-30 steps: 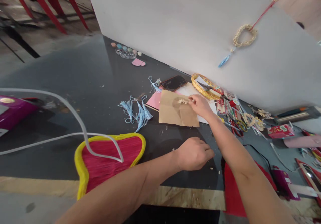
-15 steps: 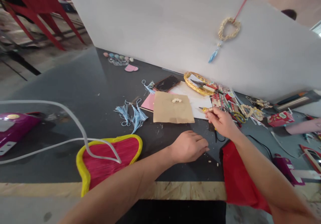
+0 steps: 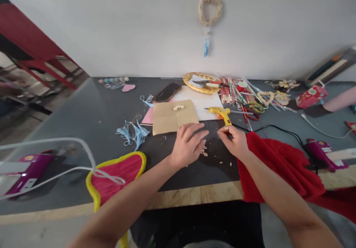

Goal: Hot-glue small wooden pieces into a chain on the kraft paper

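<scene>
Soft light left faint shadows on the tabletop [image 3: 89,114]; wide-angle distortion stretched the frame's edges, and the red chair [image 3: 26,31], upper left, looked blurred.

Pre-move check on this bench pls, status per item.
1. Bare left hand free: ok, fingers apart, nothing visible in it.
2. Bare right hand off the yellow plastic glue gun: cannot tell; fingertips are at the handle's lower end, contact unclear.
3. Gun's nozzle apart from the flat brown paper sheet: ok, points toward it with a gap.
4. Small knobbly cream cluster on the sheet: ok, untouched by either hand.
5. Dark grey tabletop free of loose bits: not ok, small pale pieces lie scattered near the left hand.
6. Gun hot: cannot tell.
</scene>
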A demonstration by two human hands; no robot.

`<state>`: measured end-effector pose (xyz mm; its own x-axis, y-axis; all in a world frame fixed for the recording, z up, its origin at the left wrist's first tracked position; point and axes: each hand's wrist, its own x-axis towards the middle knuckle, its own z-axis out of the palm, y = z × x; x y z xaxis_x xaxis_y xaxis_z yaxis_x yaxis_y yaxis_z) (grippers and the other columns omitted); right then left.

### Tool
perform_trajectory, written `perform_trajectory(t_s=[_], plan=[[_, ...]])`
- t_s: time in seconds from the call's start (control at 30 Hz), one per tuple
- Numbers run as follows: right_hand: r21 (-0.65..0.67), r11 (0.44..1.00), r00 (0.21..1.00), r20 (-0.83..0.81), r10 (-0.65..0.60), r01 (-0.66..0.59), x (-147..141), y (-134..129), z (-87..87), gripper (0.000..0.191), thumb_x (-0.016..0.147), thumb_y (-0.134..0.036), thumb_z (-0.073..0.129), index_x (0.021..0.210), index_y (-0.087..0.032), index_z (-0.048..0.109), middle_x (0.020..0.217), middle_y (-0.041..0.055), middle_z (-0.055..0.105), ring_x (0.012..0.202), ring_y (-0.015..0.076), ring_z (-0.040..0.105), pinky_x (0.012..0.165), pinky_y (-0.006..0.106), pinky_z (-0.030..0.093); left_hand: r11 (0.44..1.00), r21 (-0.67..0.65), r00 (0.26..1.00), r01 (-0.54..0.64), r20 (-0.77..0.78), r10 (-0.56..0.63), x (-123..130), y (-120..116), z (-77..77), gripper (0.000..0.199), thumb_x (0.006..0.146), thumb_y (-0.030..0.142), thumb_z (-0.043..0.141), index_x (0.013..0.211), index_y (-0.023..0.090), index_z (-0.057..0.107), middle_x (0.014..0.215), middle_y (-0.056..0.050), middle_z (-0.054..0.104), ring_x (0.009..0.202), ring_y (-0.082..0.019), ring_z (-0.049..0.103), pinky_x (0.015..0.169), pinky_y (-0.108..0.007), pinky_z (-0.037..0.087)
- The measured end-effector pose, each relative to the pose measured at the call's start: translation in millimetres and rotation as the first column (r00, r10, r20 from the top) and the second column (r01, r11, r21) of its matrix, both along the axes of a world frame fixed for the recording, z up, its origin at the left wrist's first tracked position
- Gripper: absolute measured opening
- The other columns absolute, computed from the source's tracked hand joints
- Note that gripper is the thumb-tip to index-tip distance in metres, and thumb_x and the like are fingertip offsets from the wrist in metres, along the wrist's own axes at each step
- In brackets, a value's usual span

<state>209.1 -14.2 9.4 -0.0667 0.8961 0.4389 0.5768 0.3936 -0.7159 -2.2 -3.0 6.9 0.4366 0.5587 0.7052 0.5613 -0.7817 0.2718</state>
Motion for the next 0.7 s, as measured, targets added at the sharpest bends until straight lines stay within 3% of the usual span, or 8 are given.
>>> perform_trajectory(t_s=[0.13,0.23,0.3,0.4,0.57,0.63,0.7], plan=[[0.005,1.000,0.999,-0.036,-0.007,0.008,6,-1,3.6,0.028,0.094,-0.033,0.045,0.070,-0.020,0.049,0.056,-0.0031,0.051,0.050,0.0094,0.048,0.053,0.020,0.038,0.989,0.013,0.987,-0.149,0.070,0.148,-6,6,11.2,0.036,0.085,0.019,0.059,0.121,0.019,0.053,0.131,-0.017,0.046,0.126,-0.030,0.043,0.102,-0.050,0.041],[0.016,1.000,0.999,-0.039,0.009,-0.008,7,-2,3.0,0.038,0.097,-0.035,0.039,0.062,-0.021,0.039,0.052,-0.0044,0.042,0.047,0.0083,0.042,0.050,0.021,0.032,0.979,-0.001,0.976,-0.206,0.070,0.206,-10,10,24.6,0.038,0.086,0.021,0.059,0.123,0.017,0.051,0.131,-0.018,0.046,0.128,-0.030,0.041,0.106,-0.051,0.036],[0.044,0.998,0.999,-0.026,0.040,-0.039,5,-2,2.4,0.042,0.097,-0.037,0.040,0.058,-0.021,0.033,0.050,-0.0057,0.034,0.045,0.0075,0.037,0.049,0.022,0.028,0.978,-0.049,0.979,-0.201,-0.048,0.199,-11,7,31.4,0.034,0.088,0.022,0.058,0.122,0.018,0.052,0.124,-0.016,0.054,0.122,-0.029,0.047,0.103,-0.051,0.038],[0.065,0.993,0.995,-0.004,0.095,-0.095,1,-4,3.6,0.044,0.096,-0.035,0.043,0.057,-0.020,0.029,0.050,-0.0064,0.030,0.045,0.0069,0.033,0.049,0.023,0.025,0.969,-0.192,0.934,-0.156,-0.347,0.081,-11,-13,33.4,0.031,0.091,0.026,0.054,0.121,0.020,0.054,0.123,-0.013,0.059,0.118,-0.030,0.051,0.096,-0.050,0.042],[0.044,0.992,0.993,0.006,0.121,-0.121,-2,-4,3.3,0.042,0.096,-0.033,0.045,0.057,-0.020,0.034,0.050,-0.0057,0.035,0.046,0.0078,0.036,0.050,0.023,0.027,0.964,-0.258,0.821,-0.062,-0.562,-0.098,-6,-60,28.4,0.045,0.087,0.033,0.061,0.130,0.023,0.053,0.140,-0.012,0.050,0.136,-0.034,0.034,0.107,-0.056,0.031],[0.003,0.991,0.991,0.015,0.134,-0.134,-1,-2,-0.9,0.036,0.095,-0.032,0.048,0.061,-0.019,0.044,0.054,-0.0039,0.046,0.050,0.0086,0.043,0.052,0.022,0.032,0.958,-0.265,0.802,-0.112,-0.593,-0.070,-8,-72,27.6,0.049,0.087,0.034,0.061,0.133,0.023,0.051,0.145,-0.012,0.046,0.138,-0.035,0.033,0.108,-0.057,0.028],[-0.057,0.983,0.983,0.051,0.177,-0.174,0,2,-6.2,0.017,0.091,-0.031,0.056,0.081,-0.018,0.058,0.074,0.0004,0.062,0.056,0.0089,0.051,0.056,0.021,0.038,0.952,-0.249,0.794,-0.177,-0.608,-0.012,-14,-79,25.8,0.050,0.088,0.034,0.059,0.135,0.022,0.049,0.146,-0.013,0.044,0.139,-0.035,0.031,0.109,-0.058,0.028]])
